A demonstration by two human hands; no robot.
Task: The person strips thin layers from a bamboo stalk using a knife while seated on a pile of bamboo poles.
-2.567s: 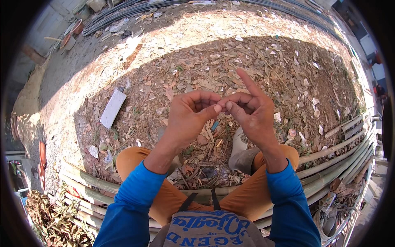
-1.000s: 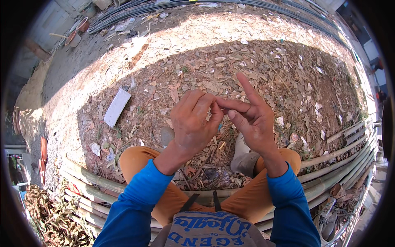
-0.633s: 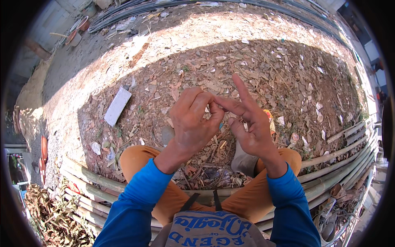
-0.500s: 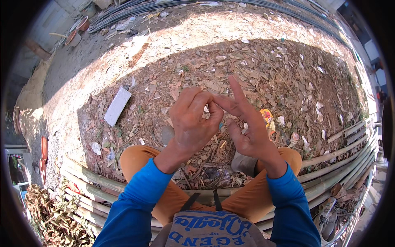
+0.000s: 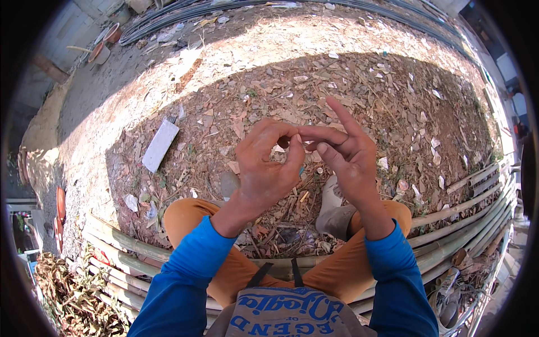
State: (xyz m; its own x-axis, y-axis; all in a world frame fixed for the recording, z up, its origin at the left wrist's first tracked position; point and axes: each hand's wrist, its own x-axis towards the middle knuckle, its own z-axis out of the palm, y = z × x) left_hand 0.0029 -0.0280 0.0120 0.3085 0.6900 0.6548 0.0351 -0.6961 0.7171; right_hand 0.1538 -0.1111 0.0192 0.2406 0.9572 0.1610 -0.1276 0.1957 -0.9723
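Note:
My left hand [image 5: 266, 163] is closed in a pinch, the tips of its thumb and index finger meeting in a ring. Whatever may be between those tips is too small to make out. Beside it, my right hand [image 5: 351, 160] has its index finger stretched up and its thumb apart. Another finger of the right hand reaches across to the left hand's pinched tips and seems to touch them. Nothing shows in the right hand. Both hands are held above my lap, over ground covered with dry leaves [image 5: 269, 106].
I sit on bamboo poles [image 5: 443, 216]. A pale rectangular block [image 5: 160, 145] lies on the ground to the left, and a grey boot [image 5: 332, 210] is below my right hand. Dry leaves [image 5: 70, 286] are heaped at lower left. Long dark rods [image 5: 168, 22] lie along the far side.
My right hand has turned and risen slightly, its thumb now nearer the left hand's pinch. The left hand's thumb has straightened. A yellow wrapper seen before is now hidden behind the right hand.

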